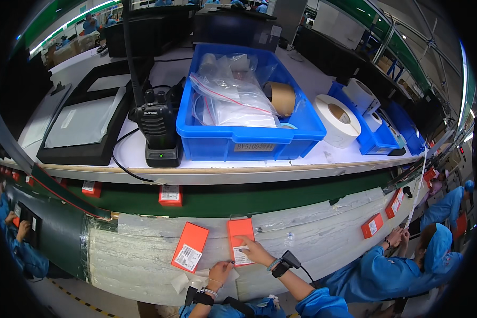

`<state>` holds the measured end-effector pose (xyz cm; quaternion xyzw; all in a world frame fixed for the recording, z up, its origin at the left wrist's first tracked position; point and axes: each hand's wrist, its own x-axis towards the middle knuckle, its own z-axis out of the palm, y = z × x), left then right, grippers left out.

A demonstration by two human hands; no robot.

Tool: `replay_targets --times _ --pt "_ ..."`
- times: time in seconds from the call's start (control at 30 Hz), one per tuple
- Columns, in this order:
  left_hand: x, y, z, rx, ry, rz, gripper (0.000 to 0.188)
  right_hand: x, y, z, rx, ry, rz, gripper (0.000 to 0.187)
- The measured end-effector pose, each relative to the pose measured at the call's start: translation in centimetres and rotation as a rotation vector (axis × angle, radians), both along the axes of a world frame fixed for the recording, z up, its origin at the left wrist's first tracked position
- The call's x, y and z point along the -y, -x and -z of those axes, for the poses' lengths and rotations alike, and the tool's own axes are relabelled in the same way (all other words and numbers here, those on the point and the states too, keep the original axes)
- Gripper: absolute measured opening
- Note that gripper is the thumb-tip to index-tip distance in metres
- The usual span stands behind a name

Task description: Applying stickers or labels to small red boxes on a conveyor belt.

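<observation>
My right hand (255, 252) lies over a red box (240, 228) with a white label at its near end. Its fingers are spread, touching the box's top beside the label. At the near left corner of that box is my left hand (220, 272), its fingers drawn together in a pinch; whatever sits between them is too small to make out. A second red box (194, 236), tilted and also labelled, lies to the left. Crumpled white paper (180, 283) rests below it, close to my left wrist.
Beyond the pale worktop (138, 244) runs a green conveyor belt (222, 200) carrying red boxes (170, 196). A shelf above holds a blue bin (252, 135), a walkie-talkie (159, 127) and a label roll (338, 121). Co-workers in blue sit right (365, 270) and left (29, 254).
</observation>
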<state>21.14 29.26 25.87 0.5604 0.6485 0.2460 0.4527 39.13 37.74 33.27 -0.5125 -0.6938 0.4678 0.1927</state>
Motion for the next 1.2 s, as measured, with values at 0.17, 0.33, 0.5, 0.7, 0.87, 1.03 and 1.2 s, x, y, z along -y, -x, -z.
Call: replay_targets --times 0.17,0.33,0.5,0.7,0.87,1.03,1.2 --pt "0.0 -0.1 0.1 0.016 -0.005 0.006 0.032 0.1 0.1 0.0 0.020 0.016 0.013 0.050" --pt "0.0 0.1 0.7 0.042 0.057 0.002 0.036 -0.1 0.1 -0.2 0.019 -0.002 -0.007 0.050" --pt "0.0 0.2 0.7 0.015 0.031 0.006 0.033 -0.1 0.1 0.2 0.053 -0.005 -0.010 0.050" --pt "-0.2 0.2 -0.1 0.010 0.050 0.012 0.035 -0.1 0.3 0.0 0.069 0.017 -0.019 0.050" --pt "-0.6 0.0 -1.8 -0.069 0.031 0.024 0.036 -0.2 0.7 -0.6 0.144 0.036 -0.024 0.049" --pt "-0.3 0.1 -2.2 -0.101 0.098 0.000 0.032 3.3 3.7 1.1 0.473 -0.394 0.034 0.054" --pt "1.2 2.7 -3.2 -0.205 -0.044 0.158 0.022 2.3 6.5 1.4 0.876 -0.367 0.504 0.074"
